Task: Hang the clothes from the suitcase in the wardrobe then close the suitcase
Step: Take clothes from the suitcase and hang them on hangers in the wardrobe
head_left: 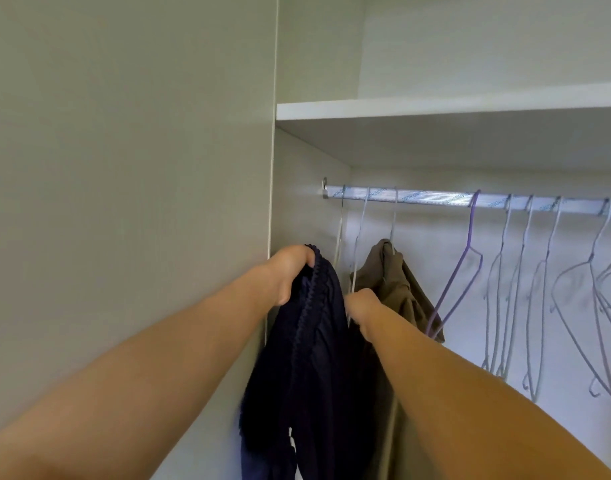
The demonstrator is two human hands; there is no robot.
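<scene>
The wardrobe's side panel (124,168) stands to the left of the rail (418,197), and the rail is fixed under a white shelf (435,105). Below the left end of the rail, the left hand (290,271) grips the gathered top edge of a dark navy garment (318,358), its fingers curled round the cloth. The garment hangs down from this hand and is not yet on the rail. Just to the right, also below the rail, the right hand (361,306) is curled at the garment's edge. Here the thin wire of a pale hanger (357,244) comes down from the rail. Whether this hand pinches the wire or the cloth cannot be told. Behind it an olive garment (401,289) hangs from the rail on its own hanger. Further along the rail hangs a bare purple hanger (463,265). Toward the right end of the rail there is a row of bare grey hangers (539,289), close together.
</scene>
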